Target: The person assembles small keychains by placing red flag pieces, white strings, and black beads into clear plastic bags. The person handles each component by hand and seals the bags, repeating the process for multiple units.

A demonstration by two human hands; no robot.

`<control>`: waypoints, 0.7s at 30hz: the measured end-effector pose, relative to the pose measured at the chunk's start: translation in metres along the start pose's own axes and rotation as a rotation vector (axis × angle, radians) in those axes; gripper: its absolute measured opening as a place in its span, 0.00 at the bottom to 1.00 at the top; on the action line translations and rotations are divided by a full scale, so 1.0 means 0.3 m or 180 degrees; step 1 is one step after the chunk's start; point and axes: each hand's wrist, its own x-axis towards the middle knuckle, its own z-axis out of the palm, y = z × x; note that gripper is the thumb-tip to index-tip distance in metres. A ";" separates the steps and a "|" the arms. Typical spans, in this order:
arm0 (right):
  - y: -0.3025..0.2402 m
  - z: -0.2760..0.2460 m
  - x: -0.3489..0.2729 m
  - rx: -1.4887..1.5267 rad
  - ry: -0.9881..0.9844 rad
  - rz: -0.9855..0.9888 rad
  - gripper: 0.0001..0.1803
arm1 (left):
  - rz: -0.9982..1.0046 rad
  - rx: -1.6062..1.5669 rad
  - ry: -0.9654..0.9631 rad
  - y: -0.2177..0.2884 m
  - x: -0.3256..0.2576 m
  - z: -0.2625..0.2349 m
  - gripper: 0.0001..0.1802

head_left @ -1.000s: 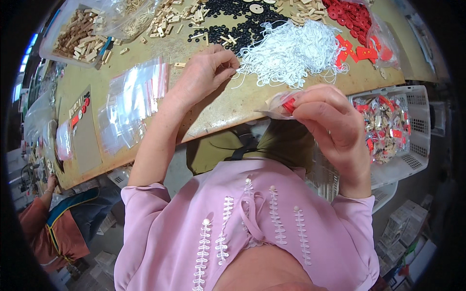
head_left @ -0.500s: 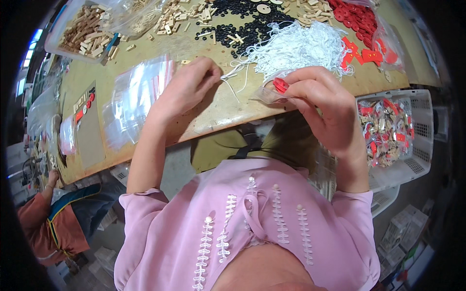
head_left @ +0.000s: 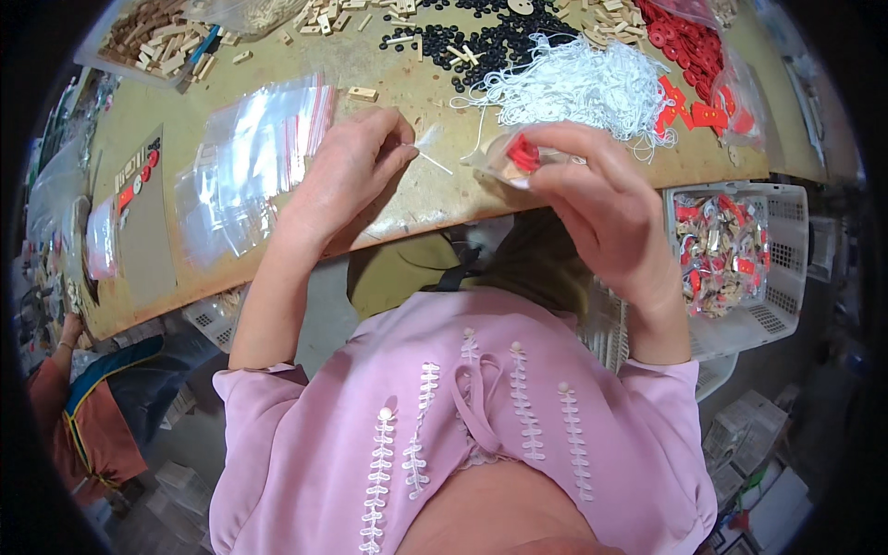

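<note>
Now right hand (head_left: pixel 606 208) grip clamped on crinkly clear bag (head_left: pixel 504 157), left hand (head_left: pixel 347 171) pinching thin white string (head_left: pixel 433 162).

Two hands (head_left: pixel 342 176), one white basket (head_left: pixel 782 305), one pile of white strings (head_left: pixel 583 88).

A small hand-assembly or packing workshop. A worn, yellowish worktop (head_left: pixel 407 88) is crowded with sorted heaps of small parts: black beads (head_left: pixel 504 42), red pieces (head_left: pixel 680 42), pale wooden bits (head_left: pixel 153 42) and a tangle of white strings (head_left: pixel 573 88). Empty clear zip bags (head_left: pixel 245 162) lie in a stack at the left. Beside the worktop a white plastic basket (head_left: pixel 786 268) holds many filled packets (head_left: pixel 717 245). Cardboard boxes (head_left: pixel 749 425) sit on the floor below. At the far left another person in orange (head_left: pixel 79 425) works at the same worktop.
</note>
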 end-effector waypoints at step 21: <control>-0.006 0.117 -0.178 -0.0102 -0.0211 -0.0151 0.11 | 0.0367 -0.2774 0.1293 0.089 -0.126 0.022 0.15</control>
